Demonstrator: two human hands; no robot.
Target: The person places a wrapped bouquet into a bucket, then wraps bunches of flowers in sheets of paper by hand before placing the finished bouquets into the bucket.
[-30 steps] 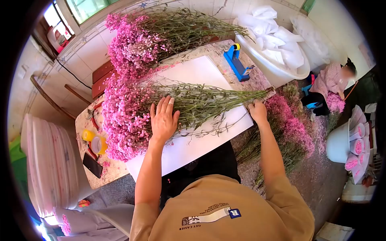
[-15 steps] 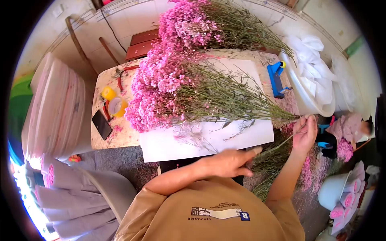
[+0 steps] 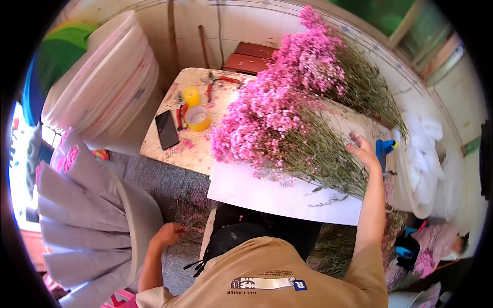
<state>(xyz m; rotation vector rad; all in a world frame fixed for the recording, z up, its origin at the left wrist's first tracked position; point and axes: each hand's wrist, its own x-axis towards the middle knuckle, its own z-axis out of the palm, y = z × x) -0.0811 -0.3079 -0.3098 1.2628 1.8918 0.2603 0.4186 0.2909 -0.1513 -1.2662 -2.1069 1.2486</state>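
My left hand [image 3: 170, 234] is low on the left, beside the grey-wrapped bundles and above the floor. Its fingers are drawn together, and whatever they hold, if anything, is too small to name. Over on the right, my right hand [image 3: 364, 152] is at the stem end of the pink flower bunch [image 3: 267, 123], its fingers apart and nothing visible in them. That bunch lies on white paper [image 3: 251, 187] on the table. A second bunch of pink flowers [image 3: 318, 56] lies behind it, stems pointing right.
The wooden table [image 3: 192, 159] bears a phone [image 3: 167, 130], tape rolls [image 3: 197, 118], red-handled pruners [image 3: 221, 80] and a blue tape dispenser [image 3: 382, 150]. Stacked white tubs [image 3: 108, 82] and grey-wrapped bundles [image 3: 84, 205] stand left. Another person [image 3: 434, 244] is at right.
My left hand has swung from in front of my body to the far left. The right hand has left the stem tips and moved up over the stems. The head view has turned.
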